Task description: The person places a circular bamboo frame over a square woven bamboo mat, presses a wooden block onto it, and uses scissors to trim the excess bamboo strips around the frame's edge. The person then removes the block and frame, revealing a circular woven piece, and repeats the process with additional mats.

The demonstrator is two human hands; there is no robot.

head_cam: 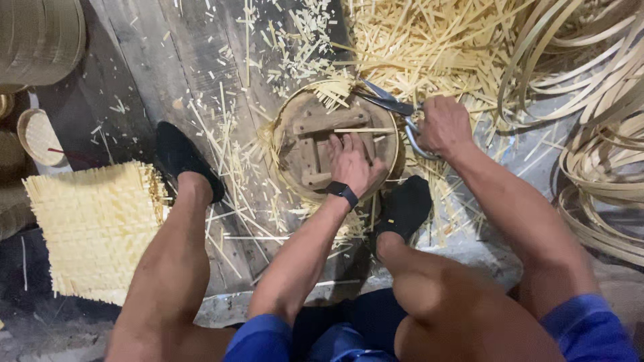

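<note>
A dark plank floor (154, 60) carries everything here, littered with pale bamboo offcuts (429, 47) that pile thickest at the top, and loose coils of bamboo strip (597, 121) lie along the right edge. At the left lies a square woven bamboo mat (94, 228), with a small round basket (39, 136) beyond it. Between the person's two black shoes sits a round wooden form (332, 144), ringed by a thin bamboo band with cut ends sticking up at its far rim. The left hand (354, 164), a black watch (343, 192) on its wrist, lies flat on the form's wooden crosspieces, fingers (342, 144) spread and pressing down, gripping nothing. The right hand (444, 125) is just beside the form's right rim, its fingers closed through the handles of metal scissors (392, 106), whose blades reach left over the rim to the protruding strips.
</note>
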